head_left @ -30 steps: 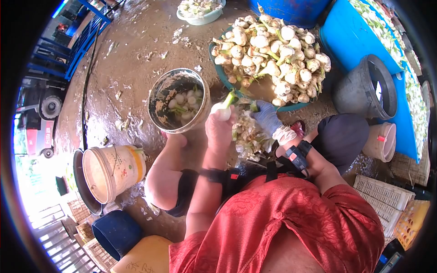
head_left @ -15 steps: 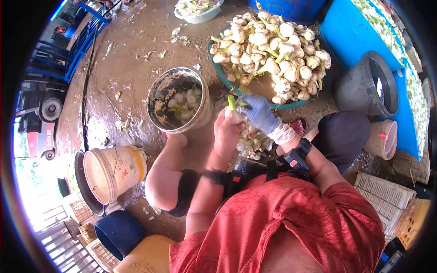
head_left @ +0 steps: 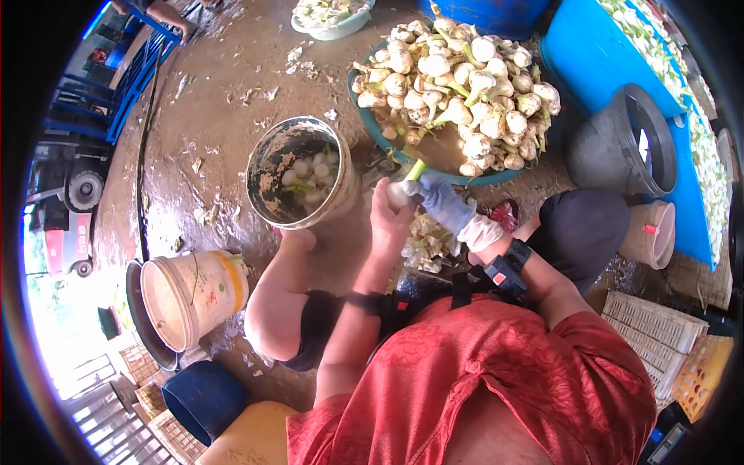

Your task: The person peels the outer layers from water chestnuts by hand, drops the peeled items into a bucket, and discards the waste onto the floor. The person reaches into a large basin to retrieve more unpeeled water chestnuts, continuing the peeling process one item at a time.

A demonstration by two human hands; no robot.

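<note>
My bare left hand (head_left: 390, 222) is closed around a white garlic bulb (head_left: 398, 194), whose cut green stem (head_left: 417, 169) points up and to the right. On the right side of the bulb, my right hand (head_left: 447, 203), in a blue glove, has its fingers curled in by the stem base; whatever they pinch is too small and blurred to make out. Just beyond both hands stands a green tub (head_left: 372, 128) heaped with untrimmed garlic bulbs (head_left: 465, 93). To the left, a dirty bucket (head_left: 346, 188) holds several clean white bulbs (head_left: 314, 170). Peelings (head_left: 428, 242) lie below my hands.
A grey bucket (head_left: 608, 147) and a blue trough wall (head_left: 583, 58) are on the right. White buckets (head_left: 205, 294) lie tipped at the left. A light basin (head_left: 333, 29) sits at the far side. The floor (head_left: 217, 116) is wet and littered with scraps.
My right hand has shifted slightly down, and its fingers have turned at the stem. The bulb has tilted, so its stem leans further right. My left hand still holds it.
</note>
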